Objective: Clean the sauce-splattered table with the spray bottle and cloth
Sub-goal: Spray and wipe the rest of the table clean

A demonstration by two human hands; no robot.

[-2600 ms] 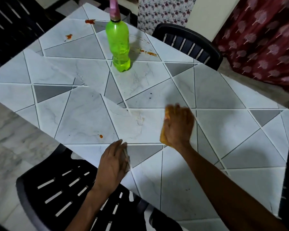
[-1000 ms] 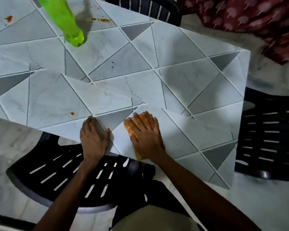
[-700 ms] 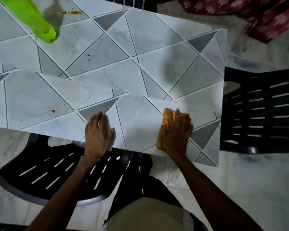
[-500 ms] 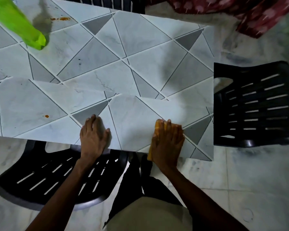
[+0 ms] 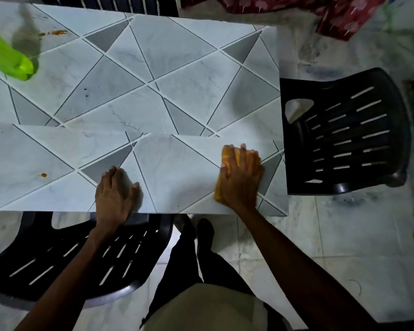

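The right hand (image 5: 243, 177) lies flat on a folded orange cloth (image 5: 226, 161), fingers straight and slightly spread, the palm bearing down so the cloth is trapped between hand and pale triangle-patterned surface (image 5: 177, 68) rather than pinched. That suits wiping, since the whole pad of fabric drags across the top. It sits near the front right corner, just short of the edge, with only the cloth's left border showing past the thumb side. The right forearm reaches in diagonally from the lower right, wrist low and nearly in line with the hand. The left hand (image 5: 116, 192) holds nothing. It rests palm down at the front edge, fingers extended and the thumb splayed toward the right, apparently as a brace while the body leans over. The left arm comes up from the lower left, above a black slatted chair (image 5: 69, 259). The green spray bottle (image 5: 10, 60) stands at the far left, well apart from both hands and out of the wiping path. Its top is cut off by the frame. A small orange sauce spot (image 5: 43, 174) lies left of the left hand, and an orange smear (image 5: 55, 32) sits by the far edge near the bottle, so the left side probably needs attention next.
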